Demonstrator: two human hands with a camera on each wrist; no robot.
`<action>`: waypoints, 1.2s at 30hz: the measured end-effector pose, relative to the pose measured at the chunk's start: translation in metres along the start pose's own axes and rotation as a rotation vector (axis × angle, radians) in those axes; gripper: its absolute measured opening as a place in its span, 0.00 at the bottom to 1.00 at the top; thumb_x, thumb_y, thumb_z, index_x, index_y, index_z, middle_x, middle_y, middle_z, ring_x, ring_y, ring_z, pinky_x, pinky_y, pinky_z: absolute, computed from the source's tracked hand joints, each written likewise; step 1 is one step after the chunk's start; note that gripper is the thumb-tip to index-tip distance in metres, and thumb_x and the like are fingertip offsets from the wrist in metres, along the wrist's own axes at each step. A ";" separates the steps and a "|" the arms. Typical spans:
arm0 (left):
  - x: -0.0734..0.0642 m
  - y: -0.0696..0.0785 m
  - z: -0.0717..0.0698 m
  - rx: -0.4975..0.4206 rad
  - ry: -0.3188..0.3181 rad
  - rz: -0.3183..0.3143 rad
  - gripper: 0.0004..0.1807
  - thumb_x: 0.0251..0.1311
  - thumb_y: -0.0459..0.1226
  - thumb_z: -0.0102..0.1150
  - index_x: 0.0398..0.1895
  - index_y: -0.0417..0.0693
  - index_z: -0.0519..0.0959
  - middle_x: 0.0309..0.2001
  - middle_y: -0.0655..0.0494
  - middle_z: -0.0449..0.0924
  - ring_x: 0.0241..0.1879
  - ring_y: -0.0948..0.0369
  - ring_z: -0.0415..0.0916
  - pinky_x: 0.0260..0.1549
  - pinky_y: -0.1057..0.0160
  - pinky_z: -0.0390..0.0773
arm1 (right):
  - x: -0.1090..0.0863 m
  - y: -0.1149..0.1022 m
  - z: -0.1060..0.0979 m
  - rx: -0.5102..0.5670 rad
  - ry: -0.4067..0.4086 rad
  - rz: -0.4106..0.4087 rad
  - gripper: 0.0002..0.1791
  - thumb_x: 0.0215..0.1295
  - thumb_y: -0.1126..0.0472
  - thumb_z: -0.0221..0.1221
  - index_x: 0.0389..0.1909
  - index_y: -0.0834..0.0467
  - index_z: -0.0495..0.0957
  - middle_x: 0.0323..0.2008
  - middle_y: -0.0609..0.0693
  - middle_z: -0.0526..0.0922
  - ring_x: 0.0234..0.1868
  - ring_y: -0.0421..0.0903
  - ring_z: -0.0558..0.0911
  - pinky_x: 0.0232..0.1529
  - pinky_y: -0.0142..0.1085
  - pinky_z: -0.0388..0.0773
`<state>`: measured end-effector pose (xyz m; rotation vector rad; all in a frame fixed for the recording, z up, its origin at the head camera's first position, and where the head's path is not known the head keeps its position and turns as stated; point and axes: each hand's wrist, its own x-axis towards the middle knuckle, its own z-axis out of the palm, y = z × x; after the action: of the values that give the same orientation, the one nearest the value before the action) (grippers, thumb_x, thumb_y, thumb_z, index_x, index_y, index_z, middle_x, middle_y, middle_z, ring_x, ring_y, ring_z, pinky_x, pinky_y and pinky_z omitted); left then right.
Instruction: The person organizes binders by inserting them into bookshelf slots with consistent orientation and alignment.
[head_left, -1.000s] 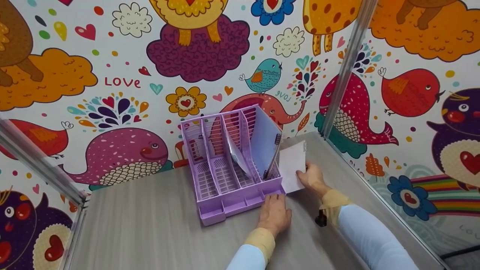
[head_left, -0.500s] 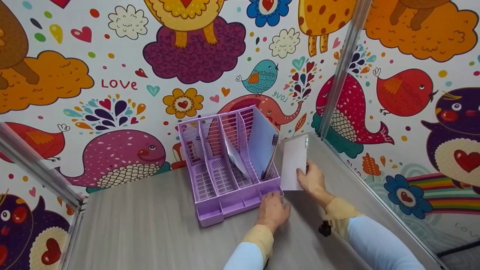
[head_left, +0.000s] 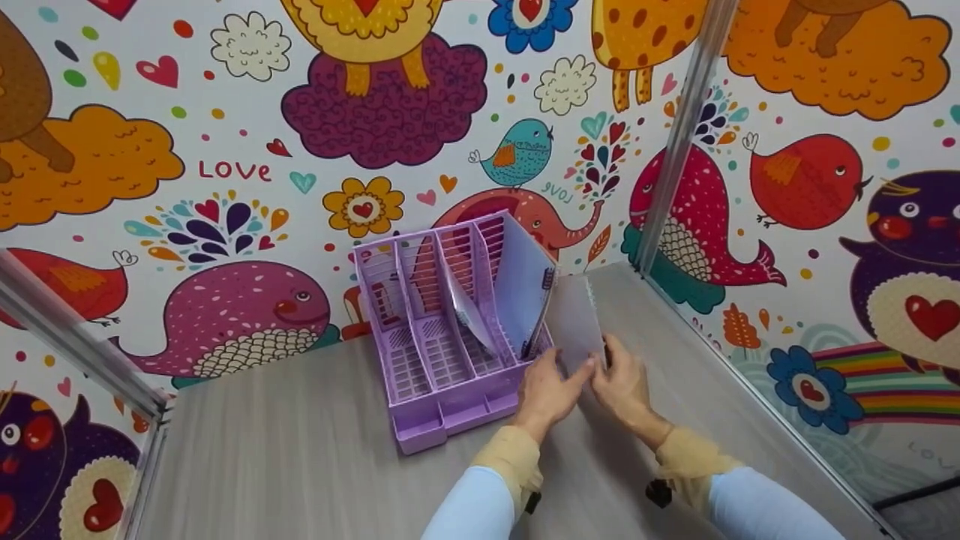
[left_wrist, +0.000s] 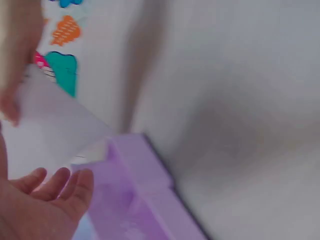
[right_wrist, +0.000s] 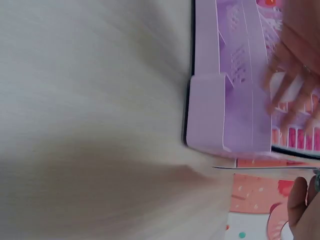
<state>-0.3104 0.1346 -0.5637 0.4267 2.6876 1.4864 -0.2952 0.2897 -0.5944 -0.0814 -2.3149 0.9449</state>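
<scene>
A purple file rack [head_left: 469, 390] stands on the table, with a light-blue spiral notebook [head_left: 519, 289] in its rightmost compartment and a thin booklet [head_left: 466, 315] leaning in another one. Just right of the rack, my right hand [head_left: 624, 386] grips a pale spiral notebook [head_left: 574, 319] by its right-hand side, holding it upright. The right wrist view shows that notebook edge-on as a thin line beside the rack. My left hand [head_left: 550, 391] is at the rack's front right corner, close to the notebook's lower edge. Its fingers [left_wrist: 65, 192] look extended and loosely bent in the left wrist view.
Behind the rack rises a wall [head_left: 247, 315] with printed cartoon animals. A second printed wall [head_left: 810, 300] runs along the right side, with a metal post [head_left: 679, 142] in the corner. Grey wood-look table surface [head_left: 285, 442] extends left of the rack.
My left hand has lifted from the rack's front tray and moved up beside the notebook. My right hand has turned the pale notebook and brought it slightly left, nearer the rack.
</scene>
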 end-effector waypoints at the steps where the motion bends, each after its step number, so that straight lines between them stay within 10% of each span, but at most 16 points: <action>1: 0.001 0.005 -0.001 -0.026 0.000 -0.001 0.45 0.71 0.62 0.67 0.74 0.34 0.77 0.69 0.33 0.84 0.71 0.36 0.82 0.72 0.38 0.80 | -0.003 -0.002 0.001 -0.003 0.006 -0.033 0.17 0.70 0.69 0.69 0.58 0.66 0.84 0.35 0.60 0.93 0.29 0.44 0.79 0.33 0.42 0.83; 13: 0.002 0.040 -0.011 -0.111 0.072 -0.040 0.54 0.67 0.60 0.71 0.85 0.33 0.65 0.80 0.31 0.74 0.80 0.36 0.73 0.81 0.39 0.73 | -0.021 -0.012 0.006 -0.062 0.239 -0.345 0.11 0.62 0.73 0.67 0.45 0.64 0.81 0.22 0.55 0.82 0.20 0.48 0.79 0.21 0.46 0.76; 20: 0.001 0.062 -0.020 -0.127 0.127 0.053 0.46 0.71 0.56 0.67 0.83 0.39 0.67 0.74 0.35 0.81 0.74 0.40 0.80 0.77 0.42 0.78 | -0.025 -0.026 0.006 -0.011 0.318 -0.485 0.19 0.53 0.74 0.63 0.49 0.66 0.85 0.23 0.53 0.83 0.18 0.45 0.75 0.19 0.41 0.69; 28: 0.002 0.070 -0.037 -0.172 0.200 0.035 0.41 0.82 0.50 0.55 0.90 0.42 0.58 0.86 0.37 0.67 0.83 0.39 0.70 0.83 0.39 0.70 | -0.022 -0.042 0.014 0.065 0.272 -0.516 0.23 0.54 0.76 0.66 0.53 0.64 0.84 0.24 0.51 0.82 0.20 0.41 0.76 0.22 0.36 0.71; 36: 0.003 0.068 -0.048 -0.130 0.322 0.146 0.34 0.84 0.41 0.49 0.86 0.33 0.63 0.81 0.33 0.72 0.79 0.39 0.75 0.81 0.41 0.73 | -0.017 -0.058 0.024 0.074 0.206 -0.434 0.27 0.55 0.71 0.71 0.59 0.66 0.84 0.39 0.58 0.93 0.35 0.54 0.92 0.35 0.47 0.87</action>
<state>-0.3063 0.1298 -0.4808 0.4162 2.8211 1.9089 -0.2852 0.2275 -0.5786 0.3273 -1.9923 0.7571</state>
